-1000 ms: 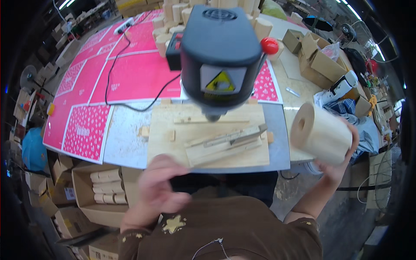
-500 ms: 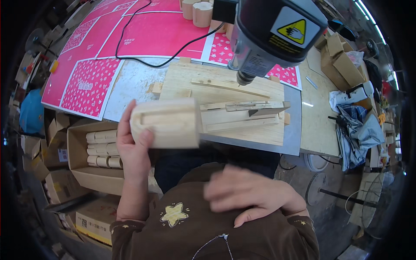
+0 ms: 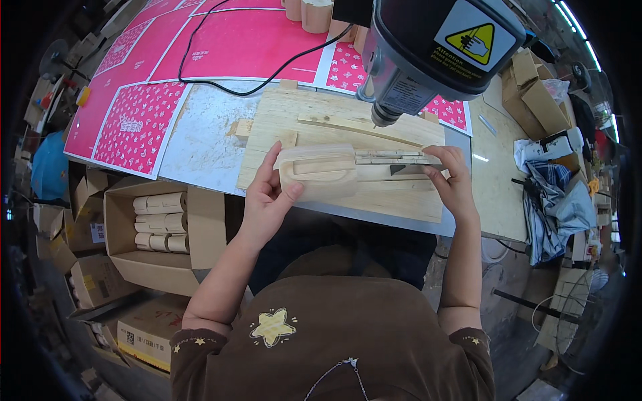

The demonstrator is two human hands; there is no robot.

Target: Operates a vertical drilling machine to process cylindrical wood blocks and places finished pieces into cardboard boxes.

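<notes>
A pale wooden block (image 3: 324,185) with rounded sides and a long recessed groove is in my left hand (image 3: 262,204), its thumb on the near edge and fingers behind. The block is over the left part of a wooden jig on a plywood board (image 3: 281,110). My right hand (image 3: 457,182) pinches the right end of a narrow wooden strip (image 3: 391,158) on that jig, thumb below and fingers above. The strip's left end meets the block's right side. Above and behind the jig hangs the chuck (image 3: 384,115) of a drill press (image 3: 424,57) with a thin bit.
Pink printed sheets (image 3: 247,47) cover the table's far left, crossed by a black cable (image 3: 274,81). Several wooden pieces (image 3: 315,17) stand at the back. Lower left, a cardboard box (image 3: 207,234) holds wooden pieces in rows. Cloths and an open carton (image 3: 535,100) lie at right.
My left hand has moved the block rightward onto the jig. My right hand has gone from in front of my shirt to the strip's right end and taken hold of it.
</notes>
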